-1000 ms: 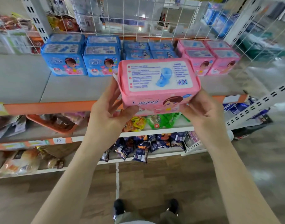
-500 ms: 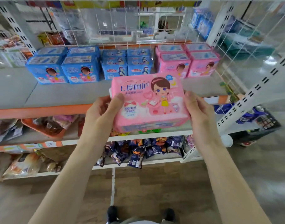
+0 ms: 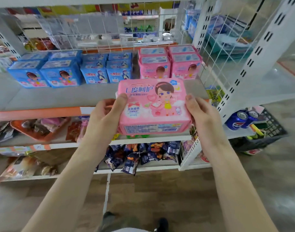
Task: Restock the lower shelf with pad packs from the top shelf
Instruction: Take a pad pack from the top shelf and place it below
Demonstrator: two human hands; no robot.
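Note:
I hold a pink pad pack (image 3: 153, 106) with a cartoon girl on its face, tilted toward me, in front of the grey shelf (image 3: 59, 97). My left hand (image 3: 106, 119) grips its left end and my right hand (image 3: 205, 118) grips its right end, thumbs on top. Behind it on the shelf stand pink pad packs (image 3: 170, 64) at the right, small blue packs (image 3: 106, 69) in the middle and larger blue packs (image 3: 46, 72) at the left.
Snack bags fill the shelves below (image 3: 140, 156), with an orange tray (image 3: 39, 129) at the left. A white perforated upright (image 3: 254, 59) and wire grid stand at the right. Blue cans (image 3: 240, 119) sit in a black crate. My feet show on the wooden floor.
The pack has turned from its label side up to its front face toward me, and it has come lower and a bit to the right. Both hands stayed on it.

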